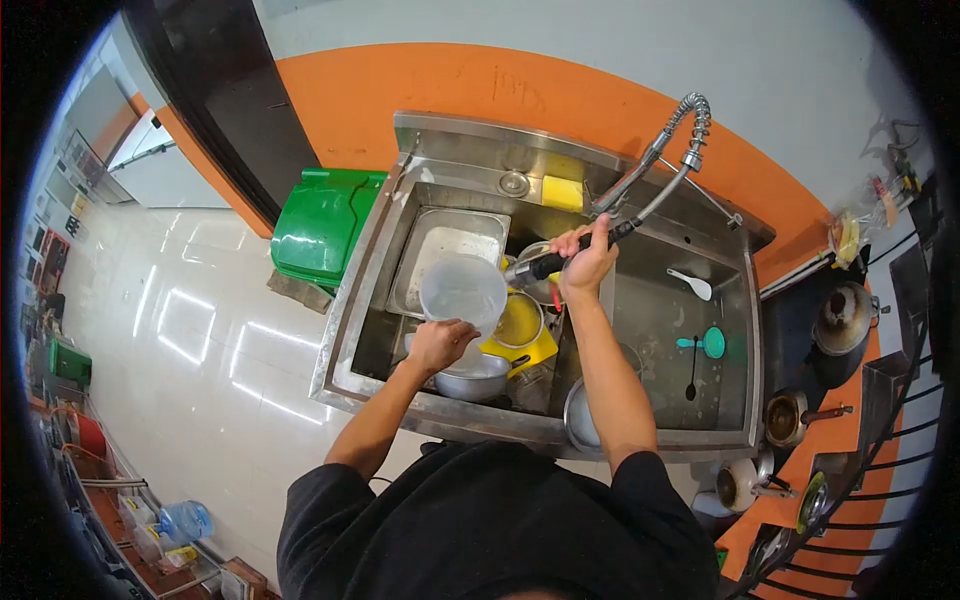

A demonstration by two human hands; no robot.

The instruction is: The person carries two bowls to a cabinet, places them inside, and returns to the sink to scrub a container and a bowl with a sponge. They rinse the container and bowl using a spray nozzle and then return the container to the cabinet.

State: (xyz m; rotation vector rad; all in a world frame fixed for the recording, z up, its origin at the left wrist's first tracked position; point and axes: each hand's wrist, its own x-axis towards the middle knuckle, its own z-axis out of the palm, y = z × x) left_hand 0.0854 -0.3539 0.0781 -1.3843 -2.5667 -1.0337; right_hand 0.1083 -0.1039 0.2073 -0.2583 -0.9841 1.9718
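My left hand grips the rim of a translucent plastic tub, tilted over the left basin. Wrapped around the black handle of a spray faucet, my right hand points its nozzle at the tub's right side. Beneath the tub, a rectangular steel pan leans at the back left of the basin. A metal pot sits below my left hand. Right of it are a round pot with yellowish contents and a yellow cloth or board, partly hidden.
The steel sink has a right basin holding a white rice paddle, a green strainer and a dark spoon. A yellow sponge rests on the back ledge. A green bin stands left; pans sit right.
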